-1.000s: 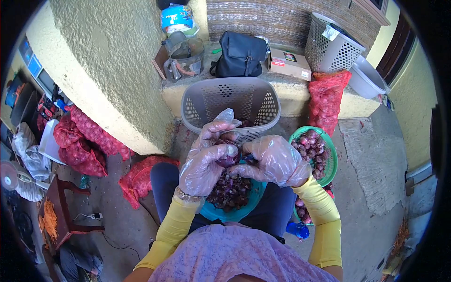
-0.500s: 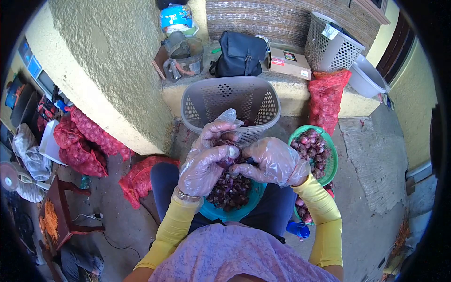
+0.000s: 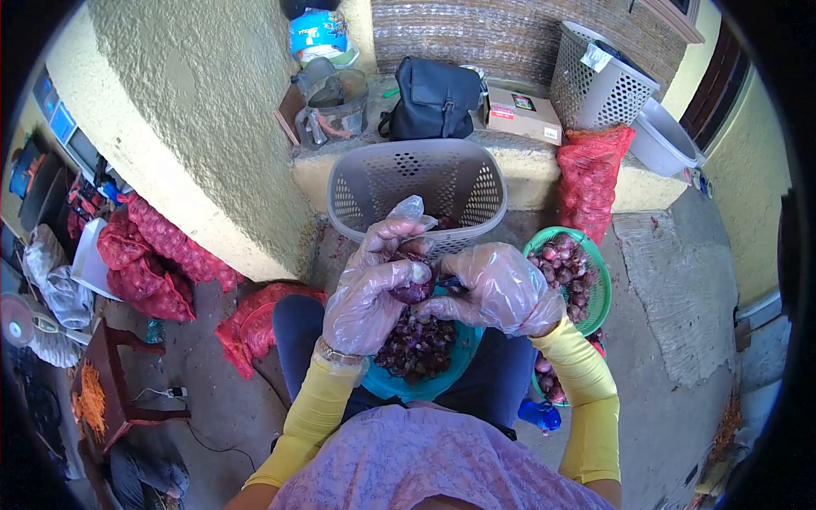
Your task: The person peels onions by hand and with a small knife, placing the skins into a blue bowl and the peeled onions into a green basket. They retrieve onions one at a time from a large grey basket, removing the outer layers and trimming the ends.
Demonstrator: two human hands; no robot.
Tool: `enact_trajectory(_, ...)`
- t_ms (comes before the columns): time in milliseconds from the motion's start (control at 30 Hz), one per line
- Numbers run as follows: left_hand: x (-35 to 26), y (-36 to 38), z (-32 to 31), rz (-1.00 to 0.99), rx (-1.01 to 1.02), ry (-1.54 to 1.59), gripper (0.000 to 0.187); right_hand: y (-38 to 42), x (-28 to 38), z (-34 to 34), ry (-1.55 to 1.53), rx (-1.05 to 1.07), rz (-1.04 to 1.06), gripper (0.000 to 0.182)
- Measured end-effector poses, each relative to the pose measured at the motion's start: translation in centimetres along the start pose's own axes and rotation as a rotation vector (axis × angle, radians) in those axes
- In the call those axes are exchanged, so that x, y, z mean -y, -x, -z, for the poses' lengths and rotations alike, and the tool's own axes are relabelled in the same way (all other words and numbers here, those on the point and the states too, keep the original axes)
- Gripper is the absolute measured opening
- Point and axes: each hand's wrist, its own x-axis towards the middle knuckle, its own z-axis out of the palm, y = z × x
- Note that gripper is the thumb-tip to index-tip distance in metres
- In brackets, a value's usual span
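Observation:
My left hand (image 3: 374, 285), in a clear plastic glove, is closed around a red onion (image 3: 413, 291). Close beside it, my right hand (image 3: 497, 289), gloved the same way, grips a small dark tool (image 3: 454, 284) whose working end I cannot make out. Below both hands, between my knees, a blue basin (image 3: 466, 361) holds dark onion trimmings and skins (image 3: 416, 347). Beyond the hands stands a grey perforated laundry basket (image 3: 365, 157) with a few onions at its bottom, partly hidden by my left hand.
At my right are a green basket (image 3: 605, 297) of red onions and a second onion container partly behind my arm. Red mesh sacks (image 3: 588, 183) stand by the ledge and lie at the left. A black backpack (image 3: 435, 98) and carton (image 3: 524, 117) rest on the ledge.
My right hand has drawn slightly right, away from the onion, opening a small gap. The onion shows more fully in my left hand, which has barely moved.

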Motion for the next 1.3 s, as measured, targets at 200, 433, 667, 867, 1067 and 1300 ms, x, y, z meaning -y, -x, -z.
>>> enact_trajectory(200, 0.12, -0.05, -0.01, -0.005, -0.011, 0.002, 0.048, 0.10, -0.09, -0.06, 0.024, -0.004, 0.008, 0.050)
enact_trajectory(433, -0.14, -0.07, -0.33, 0.012, 0.031, 0.002, 0.050, 0.10, -0.03, -0.31, 0.020, -0.070, 0.016, 0.049)
enact_trajectory(667, 0.13, 0.01, -0.37, -0.004, 0.032, 0.024, 0.047, 0.22, -0.21, -0.43, 0.018, -0.078, 0.043, 0.046)
enact_trajectory(867, 0.44, -0.14, -0.01, -0.011, 0.027, 0.047, 0.045, 0.32, -0.33, -0.61, 0.045, -0.008, 0.047, 0.046)
enact_trajectory(1067, 0.25, -0.28, -0.06, 0.012, 0.037, 0.053, 0.047, 0.16, -0.22, -0.07, 0.042, -0.076, 0.053, 0.047)
enact_trajectory(1300, 0.32, -0.34, -0.24, 0.006, 0.067, 0.064, 0.045, 0.17, -0.39, -0.21, 0.064, -0.046, 0.068, 0.048)
